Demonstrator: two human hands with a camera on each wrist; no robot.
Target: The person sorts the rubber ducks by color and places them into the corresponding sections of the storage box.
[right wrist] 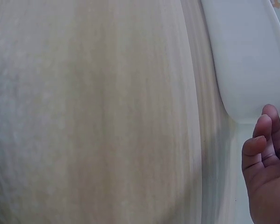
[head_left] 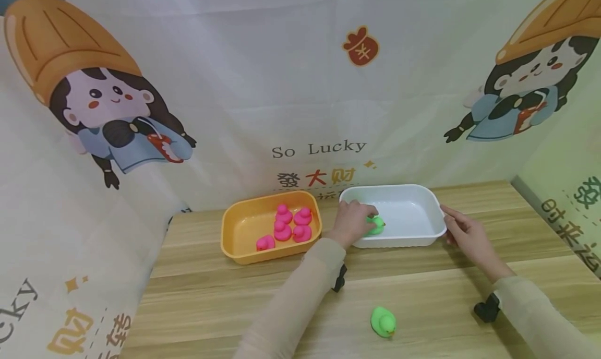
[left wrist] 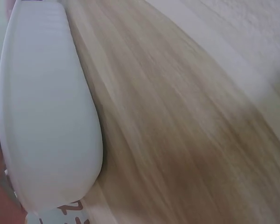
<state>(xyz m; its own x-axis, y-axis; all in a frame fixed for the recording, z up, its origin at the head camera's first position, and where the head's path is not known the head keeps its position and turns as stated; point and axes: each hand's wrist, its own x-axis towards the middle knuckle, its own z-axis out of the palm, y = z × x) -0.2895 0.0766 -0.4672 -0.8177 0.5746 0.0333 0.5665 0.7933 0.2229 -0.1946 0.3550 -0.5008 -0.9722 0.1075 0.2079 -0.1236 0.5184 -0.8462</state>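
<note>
My left hand (head_left: 353, 220) reaches over the left end of the white tray (head_left: 399, 240), its fingers curled round a green rubber duck (head_left: 377, 225) inside. The hand hides part of that duck. At the tray's opposite end is my right hand (head_left: 471, 239), its fingertips against the outer rim. In the right wrist view its loosely bent fingers (right wrist: 257, 145) are right at the tray's end wall. A second green duck (head_left: 383, 322) sits on the table between my forearms. The left wrist view mostly shows the tray's side (left wrist: 51, 107).
Left of the white tray stands a yellow tray (head_left: 241, 228) with several pink rubber ducks (head_left: 283, 230) in it. Both trays are near the back edge of the wooden table (head_left: 197, 291). A printed cloth (head_left: 244, 98) hangs behind.
</note>
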